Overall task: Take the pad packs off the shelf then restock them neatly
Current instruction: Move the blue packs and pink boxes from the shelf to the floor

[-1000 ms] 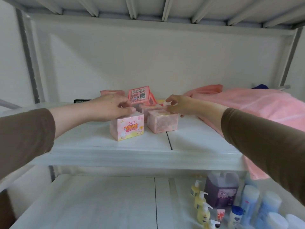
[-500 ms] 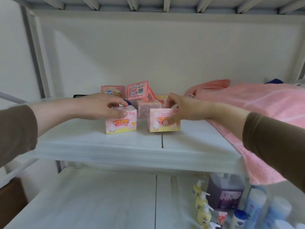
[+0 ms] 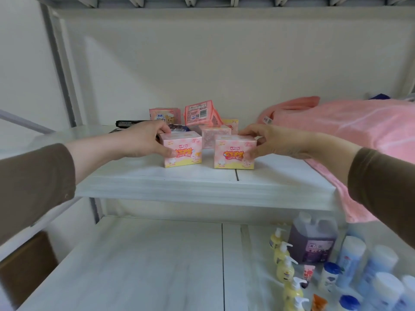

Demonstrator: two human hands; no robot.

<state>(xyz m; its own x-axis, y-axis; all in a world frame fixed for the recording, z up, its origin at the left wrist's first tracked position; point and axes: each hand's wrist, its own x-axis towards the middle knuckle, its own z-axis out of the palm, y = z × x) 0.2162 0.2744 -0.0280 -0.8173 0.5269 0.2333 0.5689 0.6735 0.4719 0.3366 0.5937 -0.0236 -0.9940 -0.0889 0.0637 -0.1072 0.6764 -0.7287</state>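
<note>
Both front pad packs carry a pink-and-yellow printed face with red Chinese characters too small to read; only "100" shows beneath them. The left hand [image 3: 143,140] grips the left pack [image 3: 182,150], thumb on its printed face, fingers curled over its top rear edge. The right hand [image 3: 267,141] grips the right pack [image 3: 233,152] the same way. Each pack stands upright on the shelf [image 3: 202,187], printed face toward the camera, long axis running left-right. A narrow gap separates the two packs. Bare shelf lies in front of the thumbs, up to the front edge. Behind the fingers, more packs [image 3: 202,113] sit jumbled, one tilted with a barcode label showing. Beyond the right wrist lies a pink towel [image 3: 350,124].
</note>
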